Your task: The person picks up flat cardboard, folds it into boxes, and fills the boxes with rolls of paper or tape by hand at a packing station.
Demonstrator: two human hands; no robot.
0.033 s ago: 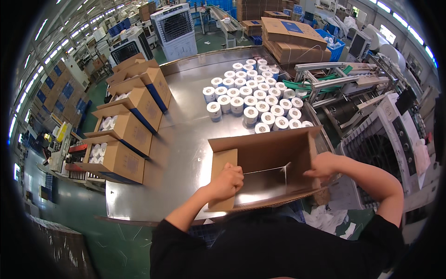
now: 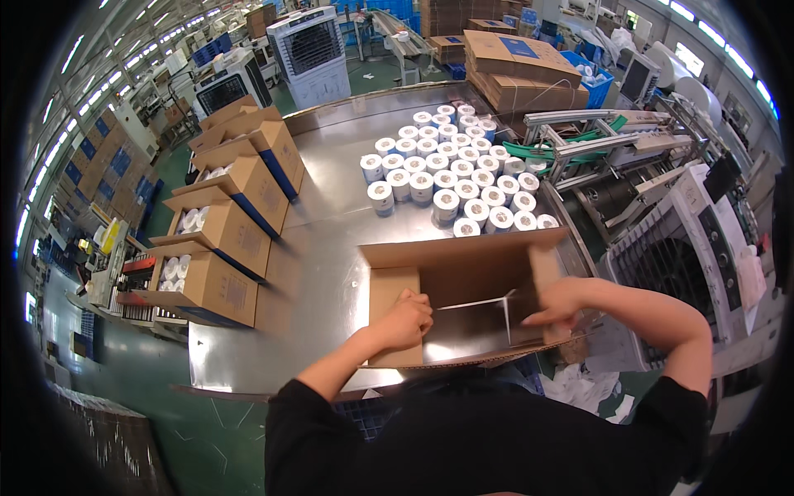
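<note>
An open cardboard carton [image 2: 467, 250] stands before me at the table's near edge, its long sides running left to right. Metal shows through its inside, along with a thin pale line. My left hand [image 2: 405, 318] is closed around the inner edge of the left end flap [image 2: 389, 295]. Over at the right end, my right hand [image 2: 556, 304] lies against the right flap [image 2: 544, 266], index finger stretched out over the opening; the other fingers are partly hidden. Beyond the carton, many white paper rolls [image 2: 445, 200] with bluish wrapping stand upright on the metal table [image 2: 322, 240].
Several open cartons [image 2: 219, 285] filled with rolls line the table's left side. A conveyor with green guides [image 2: 571, 145] meets the table at the right. Flattened cartons [image 2: 521, 62] are stacked behind. An air cooler [image 2: 678, 256] stands close by my right arm.
The carton has shifted slightly left. My right hand has moved left and a little nearer to me, with the right flap leaning further inward. My left hand keeps its grip.
</note>
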